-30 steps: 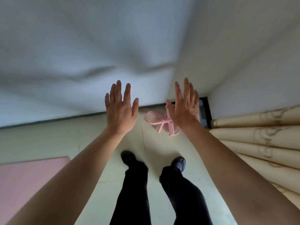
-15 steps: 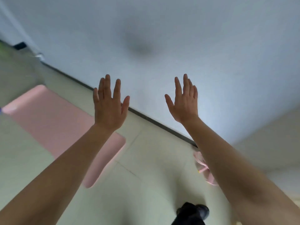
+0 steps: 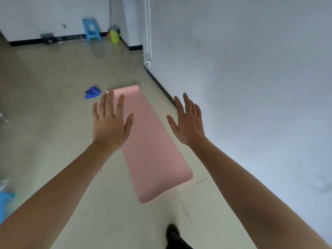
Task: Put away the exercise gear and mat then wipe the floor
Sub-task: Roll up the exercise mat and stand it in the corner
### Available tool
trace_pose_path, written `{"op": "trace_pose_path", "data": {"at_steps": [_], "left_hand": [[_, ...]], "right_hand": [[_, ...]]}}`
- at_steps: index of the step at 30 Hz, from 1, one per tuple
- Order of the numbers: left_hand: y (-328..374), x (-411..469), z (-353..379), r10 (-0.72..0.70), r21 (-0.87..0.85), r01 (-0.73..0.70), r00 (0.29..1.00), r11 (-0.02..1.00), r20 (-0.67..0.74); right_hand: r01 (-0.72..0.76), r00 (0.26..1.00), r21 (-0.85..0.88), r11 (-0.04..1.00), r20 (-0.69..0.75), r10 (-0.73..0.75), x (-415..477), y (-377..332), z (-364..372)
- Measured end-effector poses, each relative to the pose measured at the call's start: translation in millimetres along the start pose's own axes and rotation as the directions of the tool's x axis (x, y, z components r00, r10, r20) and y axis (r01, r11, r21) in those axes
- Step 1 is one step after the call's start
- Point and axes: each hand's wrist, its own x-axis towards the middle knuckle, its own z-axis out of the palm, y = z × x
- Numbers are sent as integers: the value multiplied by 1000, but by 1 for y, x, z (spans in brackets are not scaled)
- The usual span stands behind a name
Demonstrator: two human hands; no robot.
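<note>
A pink exercise mat [image 3: 152, 151] lies unrolled flat on the pale floor, running away from me alongside the white wall. My left hand [image 3: 110, 123] is raised in front of me with straight, spread fingers, overlapping the mat's left edge in view and holding nothing. My right hand [image 3: 187, 123] is raised the same way to the mat's right, empty. A crumpled blue cloth [image 3: 92, 92] lies on the floor by the mat's far left corner. The pink exercise ring is out of view.
A white wall [image 3: 251, 87] with a dark skirting runs along the right. At the far wall stand a blue stool [image 3: 92, 29], a yellow-green container [image 3: 114, 36] and a dark object [image 3: 48, 38]. Something blue [image 3: 4, 202] sits at the left edge. My shoe [image 3: 173, 232] shows below.
My view has swung left, away from the corner with the pink ring and the rolled mats; the whole pink mat and the far end of the room have come into sight. Both hands stay raised, empty.
</note>
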Motion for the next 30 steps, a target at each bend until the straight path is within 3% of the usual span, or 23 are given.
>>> {"op": "trace_pose_path", "data": {"at_steps": [8,16,22,30], "left_hand": [[-112,91,58,-191,42,187,974,982,119],[-267,184,81,-264,127,261,965,957,3],[-417,240,139,-230,128,220,971,967,69],[-592,365,178,-123,116,108,984,987,132]], "right_hand": [[47,997,88,995,57,-53,152,-55,107],[157,978,166,973,112,-177,310,-185,198],[195,962,139,971,168,-217,404,-289,302],[52,985,99,994,158,-67,538,-386,380]]}}
